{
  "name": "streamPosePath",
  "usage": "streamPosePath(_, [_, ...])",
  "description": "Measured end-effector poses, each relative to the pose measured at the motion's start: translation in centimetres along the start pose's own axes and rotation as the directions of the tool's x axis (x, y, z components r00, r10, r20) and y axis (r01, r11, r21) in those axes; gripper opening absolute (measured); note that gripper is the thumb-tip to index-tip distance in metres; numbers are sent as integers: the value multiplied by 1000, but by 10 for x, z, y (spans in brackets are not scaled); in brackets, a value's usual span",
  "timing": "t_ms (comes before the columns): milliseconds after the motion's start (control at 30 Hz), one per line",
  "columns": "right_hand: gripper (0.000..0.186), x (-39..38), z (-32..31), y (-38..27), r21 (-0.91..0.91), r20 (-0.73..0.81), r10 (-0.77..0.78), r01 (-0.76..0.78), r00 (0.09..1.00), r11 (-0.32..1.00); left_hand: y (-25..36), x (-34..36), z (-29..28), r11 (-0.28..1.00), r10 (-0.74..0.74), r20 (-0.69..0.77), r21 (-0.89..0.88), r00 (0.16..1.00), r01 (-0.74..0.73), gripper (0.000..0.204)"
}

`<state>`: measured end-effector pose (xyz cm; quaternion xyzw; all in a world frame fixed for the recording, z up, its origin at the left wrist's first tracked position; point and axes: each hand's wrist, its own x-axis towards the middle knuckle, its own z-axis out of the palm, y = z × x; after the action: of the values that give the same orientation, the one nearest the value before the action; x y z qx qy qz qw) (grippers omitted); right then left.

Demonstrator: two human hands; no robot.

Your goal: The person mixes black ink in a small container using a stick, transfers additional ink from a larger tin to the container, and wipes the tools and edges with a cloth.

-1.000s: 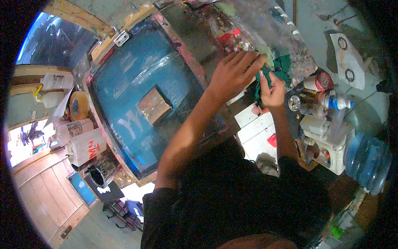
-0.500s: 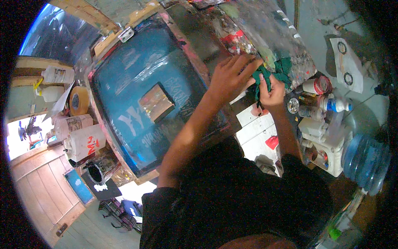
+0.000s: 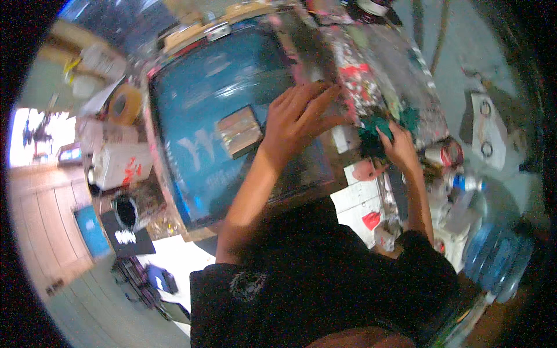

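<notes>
My left hand point(image 3: 300, 116) hovers by the right side of a blue screen-printing frame point(image 3: 191, 98), fingers spread and bent, with nothing visible in it. A small wooden block point(image 3: 239, 132) rests on the blue mesh, to the left of that hand. Pale lettering shows on the mesh below the block. To the right, my right hand point(image 3: 401, 148) is closed on a crumpled dark green cloth point(image 3: 374, 132). The cloth lies at the near end of a paint-stained board point(image 3: 400, 69). Motion blur hides how the fingertips grip it.
White papers point(image 3: 357, 200) with a red patch lie between my arms. Paint tubs point(image 3: 449, 152), bottles and a large blue water jug point(image 3: 499, 255) stand at right. At left are a tape roll point(image 3: 125, 105), white jugs point(image 3: 125, 165) and a dark cup point(image 3: 125, 210).
My left hand has come off the green cloth and moved left toward the frame. My right hand keeps the cloth, now slightly lower in view. The whole view has shifted and blurred.
</notes>
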<state>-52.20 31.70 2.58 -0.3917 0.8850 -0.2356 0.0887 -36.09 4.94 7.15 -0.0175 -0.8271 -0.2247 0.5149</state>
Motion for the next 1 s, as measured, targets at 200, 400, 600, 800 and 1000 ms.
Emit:
streamPosePath(200, [68, 15, -39, -98, -522, 139, -92, 152, 986, 839, 12, -84, -187, 857, -157, -190, 462, 969, 229, 75])
streamPosePath(400, [37, 76, 3, -192, -135, 138, -701, 715, 699, 686, 73, -223, -321, 238, -290, -850, 382, 441, 893, 108])
streamPosePath(600, [39, 63, 121, -452, 508, 42, -986, 846, 161, 160, 38, -229, -337, 282, -549, -784, 155, 291, 947, 129])
streamPosePath(800, [33, 63, 178, -546, 450, 151, -964, 853, 220, 265, -8, -209, -334, 356, -576, -736, 166, 356, 920, 129])
streamPosePath(1000, [26, 49, 181, -548, 446, 309, -928, 831, 206, 333, -8, -222, -326, 458, -550, -757, 80, 353, 885, 112])
